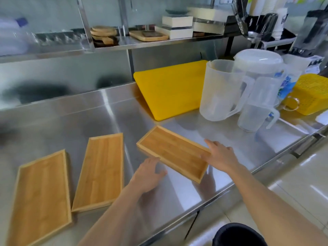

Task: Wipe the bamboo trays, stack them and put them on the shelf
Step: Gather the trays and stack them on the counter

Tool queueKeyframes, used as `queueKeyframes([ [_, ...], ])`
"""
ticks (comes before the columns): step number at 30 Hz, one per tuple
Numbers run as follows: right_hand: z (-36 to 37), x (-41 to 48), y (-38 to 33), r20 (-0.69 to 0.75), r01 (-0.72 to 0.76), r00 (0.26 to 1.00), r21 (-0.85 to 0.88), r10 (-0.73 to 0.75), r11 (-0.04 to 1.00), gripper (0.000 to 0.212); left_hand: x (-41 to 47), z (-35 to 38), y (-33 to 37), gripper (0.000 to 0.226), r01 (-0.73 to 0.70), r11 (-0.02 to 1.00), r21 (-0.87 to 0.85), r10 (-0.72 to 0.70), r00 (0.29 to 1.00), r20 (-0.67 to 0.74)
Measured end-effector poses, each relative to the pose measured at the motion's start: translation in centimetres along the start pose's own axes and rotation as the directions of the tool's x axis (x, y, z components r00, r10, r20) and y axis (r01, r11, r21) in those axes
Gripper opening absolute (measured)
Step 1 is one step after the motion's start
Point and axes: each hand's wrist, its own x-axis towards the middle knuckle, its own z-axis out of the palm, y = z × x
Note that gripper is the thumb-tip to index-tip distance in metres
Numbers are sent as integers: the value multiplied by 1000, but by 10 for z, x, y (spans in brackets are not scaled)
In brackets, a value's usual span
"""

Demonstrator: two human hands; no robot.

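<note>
Three bamboo trays lie flat on the steel counter (106,110). The left tray (40,197) and the middle tray (100,170) lie side by side, untouched. The right tray (170,150) lies at an angle. My left hand (149,173) rests at its near long edge, fingers curled against the rim. My right hand (219,155) presses on its right short end, fingers spread over the rim. The tray sits on the counter, not lifted. The steel shelf (124,44) runs above the back of the counter. No cloth is in view.
A yellow cutting board (170,89) leans at the back. Clear plastic jugs (220,93) and a yellow basket (312,96) crowd the right. The shelf holds wooden boards (149,35), white boxes (177,26) and glasses. A black bin (239,235) stands below the counter edge.
</note>
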Motion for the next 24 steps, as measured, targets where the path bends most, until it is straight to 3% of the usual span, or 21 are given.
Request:
queueKeyframes([
  [4,16,13,0,18,13,1000,-2,-13,1000,66,2,20,-2,68,74,974,-215,-65,997,45],
  [6,22,22,10,65,-7,998,77,2,997,66,6,32,11,68,170,871,-461,-139,985,101],
  [9,27,27,26,157,-102,985,228,66,968,70,9,43,36,74,328,444,-834,-202,943,264],
  [12,30,28,35,197,-156,976,331,93,931,73,11,39,57,62,383,27,-923,-266,893,363],
  [14,30,27,31,195,-156,978,442,76,883,73,12,31,64,53,358,-117,-926,-335,864,376],
  [17,29,29,24,198,-192,977,644,81,740,69,20,28,75,48,311,-204,-928,-455,810,371],
  [19,30,30,24,194,-223,973,684,121,695,61,25,32,82,43,314,-230,-921,-501,773,389],
  [24,30,35,26,226,-271,961,648,160,712,35,30,38,83,34,388,-126,-913,-575,722,386],
])
